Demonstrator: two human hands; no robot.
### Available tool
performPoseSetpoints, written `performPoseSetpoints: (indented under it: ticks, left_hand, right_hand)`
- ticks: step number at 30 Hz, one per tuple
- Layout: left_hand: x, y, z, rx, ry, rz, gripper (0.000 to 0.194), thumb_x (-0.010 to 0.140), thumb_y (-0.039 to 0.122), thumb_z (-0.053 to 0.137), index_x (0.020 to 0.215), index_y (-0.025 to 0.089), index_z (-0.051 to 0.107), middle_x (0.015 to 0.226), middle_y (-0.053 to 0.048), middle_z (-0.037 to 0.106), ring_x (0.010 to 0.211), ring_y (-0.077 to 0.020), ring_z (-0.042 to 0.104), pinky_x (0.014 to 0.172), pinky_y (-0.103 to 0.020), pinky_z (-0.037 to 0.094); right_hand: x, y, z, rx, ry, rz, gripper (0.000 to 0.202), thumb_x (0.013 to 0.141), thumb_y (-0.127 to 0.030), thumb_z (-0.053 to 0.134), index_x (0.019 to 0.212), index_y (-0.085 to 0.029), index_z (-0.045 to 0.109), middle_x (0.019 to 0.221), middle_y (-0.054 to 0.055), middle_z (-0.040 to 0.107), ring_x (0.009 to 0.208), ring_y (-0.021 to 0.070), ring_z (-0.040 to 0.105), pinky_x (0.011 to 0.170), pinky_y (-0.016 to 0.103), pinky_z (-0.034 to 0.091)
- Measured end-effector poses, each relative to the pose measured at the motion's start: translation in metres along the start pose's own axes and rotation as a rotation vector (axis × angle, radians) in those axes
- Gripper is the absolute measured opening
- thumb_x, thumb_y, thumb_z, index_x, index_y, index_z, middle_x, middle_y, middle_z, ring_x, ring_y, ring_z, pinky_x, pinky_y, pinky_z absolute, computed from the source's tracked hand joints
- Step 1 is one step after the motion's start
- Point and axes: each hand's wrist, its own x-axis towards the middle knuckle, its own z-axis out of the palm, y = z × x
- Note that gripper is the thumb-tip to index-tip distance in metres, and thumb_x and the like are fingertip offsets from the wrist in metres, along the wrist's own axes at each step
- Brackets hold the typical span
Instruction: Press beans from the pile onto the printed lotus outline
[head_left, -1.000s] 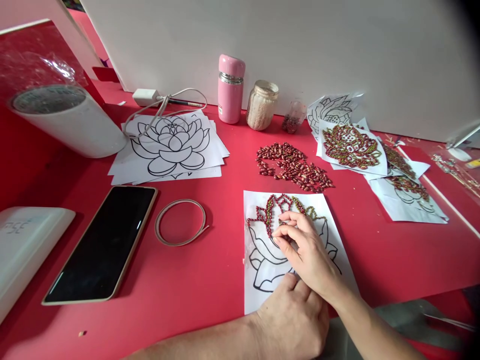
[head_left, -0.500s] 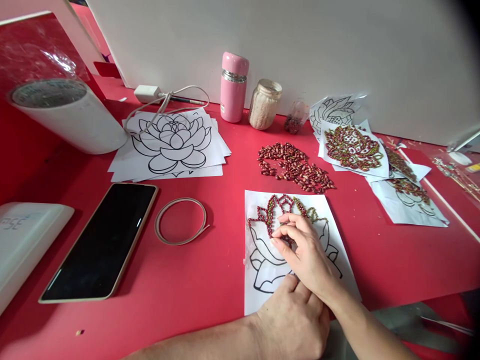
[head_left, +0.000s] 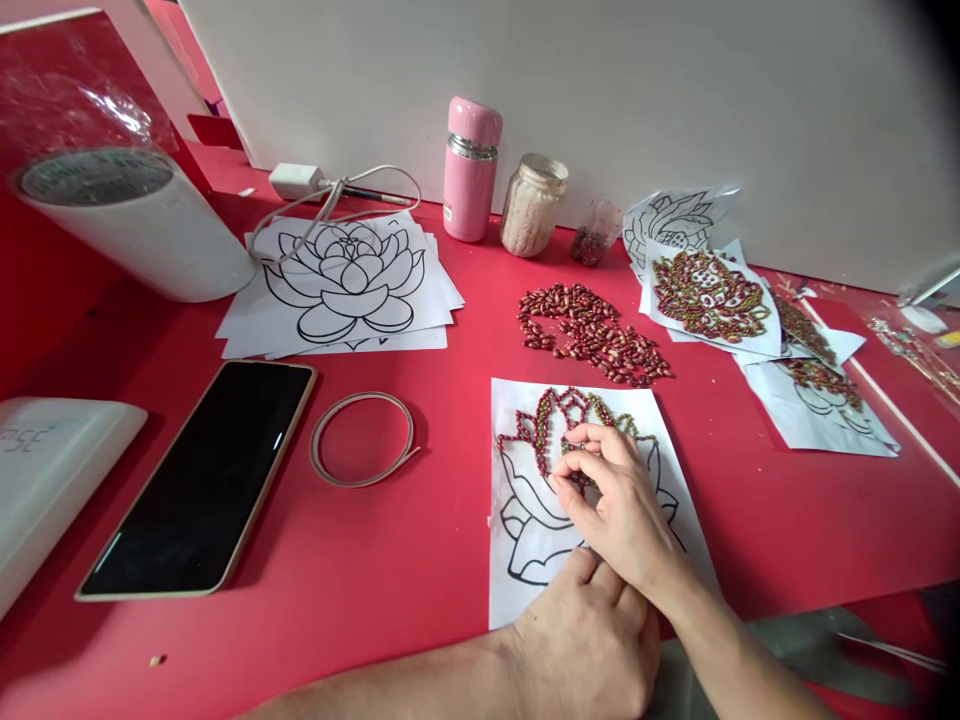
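Now right hand (head_left: 622, 505) pinches beans on lotus sheet (head_left: 517, 585); left hand (head_left: 589, 645) lies loosely curled, holding nothing, on sheet's btm edge.

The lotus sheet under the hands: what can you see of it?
The lotus sheet is white paper printed with a black flower outline, lying flat on the red table. Small red and green beans line its upper petals; the lower petals are bare. The right hand pinches at the bean rows, and the left hand rests on the sheet's bottom edge.
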Motion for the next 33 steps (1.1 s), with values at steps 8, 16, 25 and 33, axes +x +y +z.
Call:
performPoseSetpoints:
  ticks: [8,16,25,33]
  left_hand:
    - [0.000,-0.001,-0.002,-0.004,-0.036,0.026,0.026,0.085,0.029,0.047,0.102,0.012,0.058,0.107,-0.006,0.059,0.098,-0.0239,0.051,0.077,-0.037,0.039]
    - [0.001,-0.002,-0.002,-0.016,-0.053,0.028,0.025,0.085,0.030,0.047,0.099,0.013,0.058,0.104,-0.006,0.060,0.097,-0.0235,0.052,0.074,-0.036,0.038]
    - [0.000,-0.001,0.001,0.017,-0.003,0.026,0.022,0.083,0.029,0.048,0.095,0.012,0.057,0.096,-0.005,0.060,0.086,-0.0213,0.053,0.066,-0.034,0.035]
    - [0.000,-0.001,-0.002,0.099,0.056,0.027,0.020,0.083,0.027,0.048,0.093,0.011,0.055,0.071,0.000,0.052,0.058,-0.0138,0.046,0.053,-0.032,0.026]
  right_hand:
    - [0.007,-0.004,0.000,-0.065,-0.006,-0.032,0.007,0.074,-0.018,0.055,0.067,-0.018,0.057,0.102,0.007,0.048,0.090,0.0203,0.047,0.081,0.037,0.038]
    - [0.010,-0.005,0.001,-0.089,-0.012,-0.012,0.007,0.072,-0.016,0.055,0.065,-0.018,0.055,0.098,0.006,0.049,0.086,0.0190,0.047,0.080,0.037,0.039]
    - [0.007,-0.001,-0.003,-0.026,0.002,0.003,0.004,0.074,-0.019,0.057,0.071,-0.019,0.055,0.097,0.005,0.049,0.093,0.0203,0.048,0.083,0.037,0.039]
    - [0.008,0.011,-0.022,0.073,0.135,0.003,0.007,0.078,-0.022,0.054,0.083,-0.021,0.051,0.096,0.006,0.051,0.098,0.0199,0.050,0.087,0.036,0.041]
